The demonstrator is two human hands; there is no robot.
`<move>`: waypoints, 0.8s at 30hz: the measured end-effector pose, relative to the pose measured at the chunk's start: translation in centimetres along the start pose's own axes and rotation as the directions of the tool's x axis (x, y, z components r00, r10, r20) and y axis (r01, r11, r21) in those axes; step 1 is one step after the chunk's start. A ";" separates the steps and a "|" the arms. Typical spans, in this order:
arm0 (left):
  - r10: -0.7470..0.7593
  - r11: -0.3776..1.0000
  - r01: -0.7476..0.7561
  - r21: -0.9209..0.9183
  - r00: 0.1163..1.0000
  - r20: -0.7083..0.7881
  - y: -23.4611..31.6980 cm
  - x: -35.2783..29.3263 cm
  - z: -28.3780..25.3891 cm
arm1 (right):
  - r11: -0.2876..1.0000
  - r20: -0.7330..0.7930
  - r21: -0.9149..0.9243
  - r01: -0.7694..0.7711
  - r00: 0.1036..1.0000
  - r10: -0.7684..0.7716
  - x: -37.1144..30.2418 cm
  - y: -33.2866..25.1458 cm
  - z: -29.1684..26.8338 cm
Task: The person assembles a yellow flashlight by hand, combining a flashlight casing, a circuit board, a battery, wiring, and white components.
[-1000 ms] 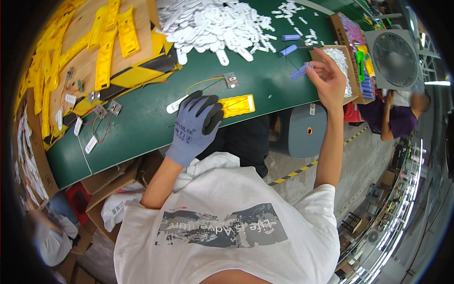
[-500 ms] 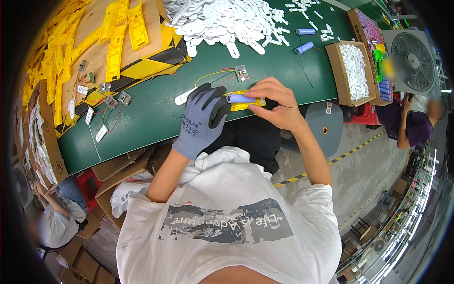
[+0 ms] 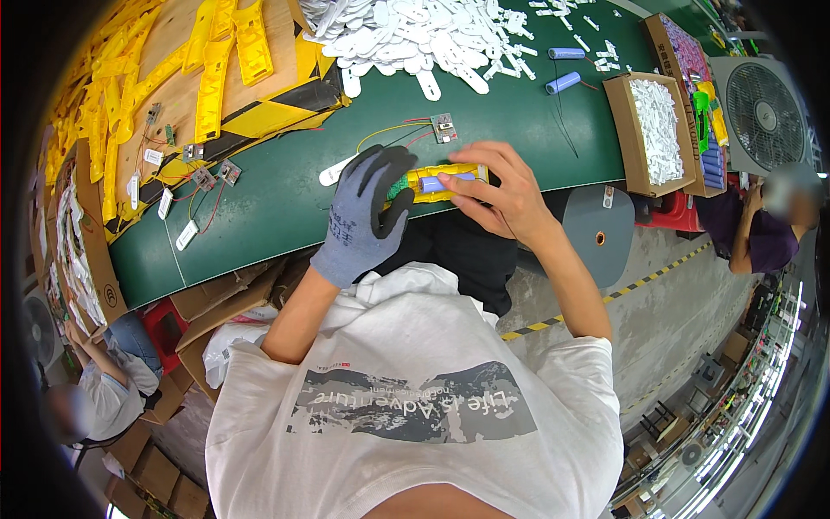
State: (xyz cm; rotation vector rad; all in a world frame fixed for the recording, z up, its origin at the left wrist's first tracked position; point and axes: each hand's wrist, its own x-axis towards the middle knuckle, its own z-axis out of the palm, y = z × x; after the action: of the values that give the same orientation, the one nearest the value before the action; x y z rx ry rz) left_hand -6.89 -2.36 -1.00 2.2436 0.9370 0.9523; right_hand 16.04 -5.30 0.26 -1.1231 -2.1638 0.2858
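Note:
A yellow plastic casing (image 3: 430,197) lies between my hands at the table's near edge, its hollow side up. Inside it sits a blue-purple cylindrical battery cell (image 3: 445,182), with a bit of green circuit board (image 3: 397,189) to its left. My left hand (image 3: 367,203), in a grey-blue glove with dark fingertips, is closed round the casing's left end. Bare, my right hand (image 3: 504,192) grips the right end, its thumb and fingers on either side near the cell. Just beyond, a small switch board (image 3: 443,128) with red and yellow wires lies beside a white strip-shaped piece (image 3: 335,173).
White plastic pieces (image 3: 402,39) are heaped at the back. Two loose cells (image 3: 563,83) lie back right, near a carton of small white parts (image 3: 654,130). Yellow casings (image 3: 210,95) cover a wooden board at left; wired boards (image 3: 204,179) lie at its edge. Two people sit nearby.
The cell now sits lower in the casing, slightly right of before. My left fingers have shifted left, uncovering the green board. My right thumb has moved onto the cell's side.

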 end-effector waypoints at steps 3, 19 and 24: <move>-0.008 1.000 0.006 -0.016 0.988 -0.156 0.2 -0.3 -0.5 | 0.998 0.113 -0.056 0.021 0.993 -0.015 0.7 -0.3 -0.4; -0.441 0.853 0.297 -0.429 0.850 -0.288 2.9 -1.0 0.0 | 0.899 -0.268 0.259 -0.353 0.868 0.418 1.3 -11.5 4.8; -0.639 0.306 0.396 -0.866 0.760 0.122 1.3 0.2 -1.0 | 0.790 0.110 0.430 -0.437 0.894 0.435 1.2 -7.7 -0.7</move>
State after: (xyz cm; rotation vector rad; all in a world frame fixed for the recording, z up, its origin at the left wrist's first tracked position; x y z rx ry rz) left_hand -7.07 -2.86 0.61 0.8449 0.9049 1.0486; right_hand 11.05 -9.13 4.97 -1.3266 -1.6823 0.9448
